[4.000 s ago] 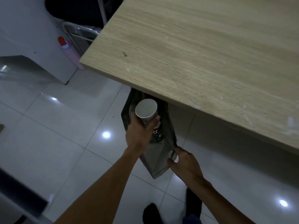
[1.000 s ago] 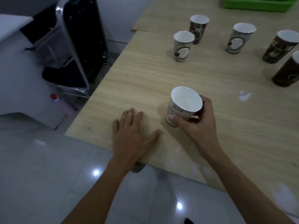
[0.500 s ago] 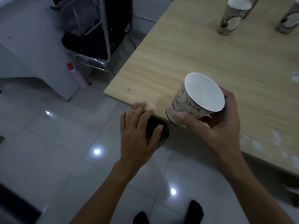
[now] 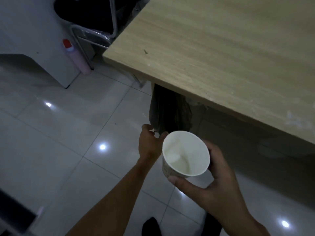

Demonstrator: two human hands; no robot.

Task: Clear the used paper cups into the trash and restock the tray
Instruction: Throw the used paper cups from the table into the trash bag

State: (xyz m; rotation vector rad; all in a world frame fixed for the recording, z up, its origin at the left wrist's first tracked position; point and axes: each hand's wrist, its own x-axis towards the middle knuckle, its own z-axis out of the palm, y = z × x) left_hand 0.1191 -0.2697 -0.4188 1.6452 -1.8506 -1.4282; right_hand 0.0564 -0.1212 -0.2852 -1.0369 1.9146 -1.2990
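Dark plastic trash bag (image 4: 167, 114): top hidden under the edge of the light wooden table (image 4: 221, 53); its mouth not visible, lower end covered by the white paper cup (image 4: 185, 154).

Left hand (image 4: 150, 143): fingertips hidden at the bag's edge; its grip on the plastic cannot be told.

Cup's printed outer wall mostly hidden by its rim and the right hand (image 4: 213, 181); lettering too blurred to read.

Table cut off at top and right edges.

Black metal-framed chair (image 4: 95, 19): cut off at top.

Dark shoe (image 4: 150, 227): cut off at the bottom edge.
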